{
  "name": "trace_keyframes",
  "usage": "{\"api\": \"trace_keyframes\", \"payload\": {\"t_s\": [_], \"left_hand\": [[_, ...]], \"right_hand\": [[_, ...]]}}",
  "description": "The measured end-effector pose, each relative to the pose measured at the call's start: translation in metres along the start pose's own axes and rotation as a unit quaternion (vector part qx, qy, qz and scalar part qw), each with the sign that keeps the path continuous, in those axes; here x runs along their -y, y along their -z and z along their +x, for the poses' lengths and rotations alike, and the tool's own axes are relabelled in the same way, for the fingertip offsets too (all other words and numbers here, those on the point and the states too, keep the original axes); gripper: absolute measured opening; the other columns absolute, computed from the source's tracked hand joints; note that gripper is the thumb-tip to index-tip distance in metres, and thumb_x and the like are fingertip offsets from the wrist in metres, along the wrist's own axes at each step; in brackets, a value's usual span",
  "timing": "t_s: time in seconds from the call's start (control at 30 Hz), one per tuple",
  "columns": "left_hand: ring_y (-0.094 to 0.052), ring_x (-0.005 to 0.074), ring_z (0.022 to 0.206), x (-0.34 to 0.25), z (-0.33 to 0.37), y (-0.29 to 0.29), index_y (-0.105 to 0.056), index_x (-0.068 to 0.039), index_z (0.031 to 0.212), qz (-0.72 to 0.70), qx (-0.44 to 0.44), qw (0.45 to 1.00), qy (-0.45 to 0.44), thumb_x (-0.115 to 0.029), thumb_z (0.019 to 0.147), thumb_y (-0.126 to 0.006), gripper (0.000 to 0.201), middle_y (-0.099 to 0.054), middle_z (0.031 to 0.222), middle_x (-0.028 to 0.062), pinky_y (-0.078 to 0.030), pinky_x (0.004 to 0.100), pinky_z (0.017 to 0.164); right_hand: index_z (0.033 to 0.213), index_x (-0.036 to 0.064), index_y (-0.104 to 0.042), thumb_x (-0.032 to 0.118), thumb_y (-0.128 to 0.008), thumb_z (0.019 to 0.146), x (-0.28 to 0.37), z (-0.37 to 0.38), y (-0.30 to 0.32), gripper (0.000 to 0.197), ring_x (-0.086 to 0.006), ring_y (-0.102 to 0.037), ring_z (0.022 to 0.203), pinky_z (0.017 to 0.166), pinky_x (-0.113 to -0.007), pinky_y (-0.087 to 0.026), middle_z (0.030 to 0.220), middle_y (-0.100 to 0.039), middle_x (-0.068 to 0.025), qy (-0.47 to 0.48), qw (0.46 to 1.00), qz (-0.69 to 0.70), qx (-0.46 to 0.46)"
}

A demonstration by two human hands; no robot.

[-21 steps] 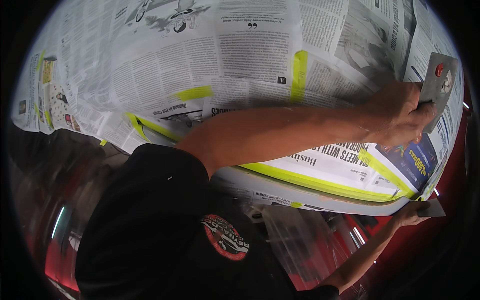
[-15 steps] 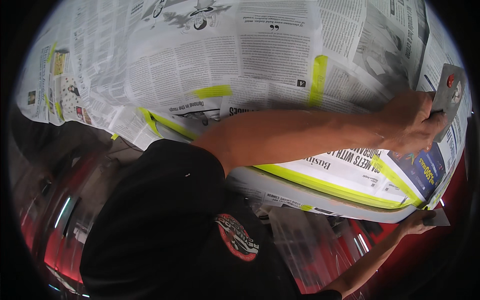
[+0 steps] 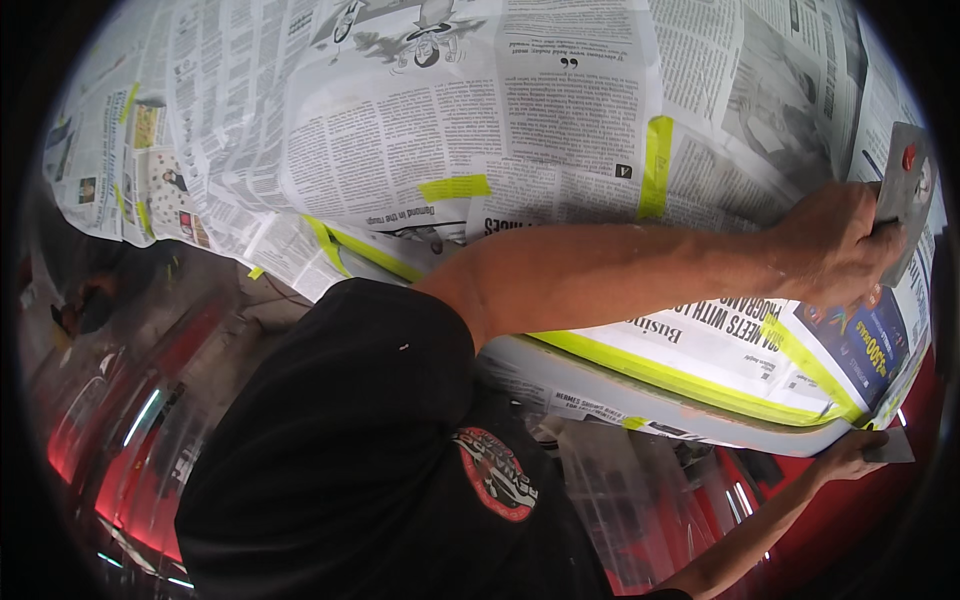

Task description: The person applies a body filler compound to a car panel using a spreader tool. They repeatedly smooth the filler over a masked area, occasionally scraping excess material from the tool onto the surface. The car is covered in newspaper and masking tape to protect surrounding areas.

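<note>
At right, the left hand (image 3: 840,250) clamps its grip on a metal plate (image 3: 902,190), probably best kept steady; lower right, the right hand (image 3: 848,458) clamps a grey scraper blade (image 3: 891,448).

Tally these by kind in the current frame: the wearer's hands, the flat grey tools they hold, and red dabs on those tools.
Hands: 2 (left hand, right hand)
Flat grey tools: 2 (larger plate, smaller blade)
Red dab: 1, on the larger plate
Total: 5
</note>
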State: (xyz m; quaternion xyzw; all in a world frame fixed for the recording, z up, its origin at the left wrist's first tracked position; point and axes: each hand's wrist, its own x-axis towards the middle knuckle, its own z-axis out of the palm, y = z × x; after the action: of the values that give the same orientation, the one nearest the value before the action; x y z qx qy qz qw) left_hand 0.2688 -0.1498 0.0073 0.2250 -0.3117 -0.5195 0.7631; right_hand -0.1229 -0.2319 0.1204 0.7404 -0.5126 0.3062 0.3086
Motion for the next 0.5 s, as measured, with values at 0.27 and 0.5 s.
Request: {"api": "trace_keyframes", "payload": {"t_s": [0.27, 0.5], "left_hand": [[-0.072, 0.0258, 0.061, 0.000, -0.001, -0.002, -0.056, 0.009, 0.087, 0.007, -0.006, 1.000, 0.020, -0.015, 0.098, -0.046, 0.029, -0.067, 0.066, 0.0195, -0.057, 0.0354, 0.046], [-0.073, 0.0251, 0.063, 0.008, 0.001, 0.006, -0.061, 0.012, 0.083, 0.046, 0.026, 0.998, 0.042, -0.017, 0.098, -0.046, 0.036, -0.068, 0.068, 0.0213, -0.058, 0.0335, 0.051]], "right_hand": [[0.120, -0.0036, -0.059, 0.031, -0.054, 0.099, 0.000, -0.004, 0.000, 0.041, -0.0401, -0.059, 0.107, 0.091, -0.048, -0.047, 0.114, -0.063, -0.0233, -0.073, 0.997, -0.025, -0.003], [0.123, 0.0001, -0.060, 0.032, -0.054, 0.099, 0.011, 0.002, 0.004, 0.041, -0.0377, -0.060, 0.108, 0.093, -0.045, -0.046, 0.119, -0.064, -0.0207, -0.045, 0.997, -0.054, 0.024]]}}
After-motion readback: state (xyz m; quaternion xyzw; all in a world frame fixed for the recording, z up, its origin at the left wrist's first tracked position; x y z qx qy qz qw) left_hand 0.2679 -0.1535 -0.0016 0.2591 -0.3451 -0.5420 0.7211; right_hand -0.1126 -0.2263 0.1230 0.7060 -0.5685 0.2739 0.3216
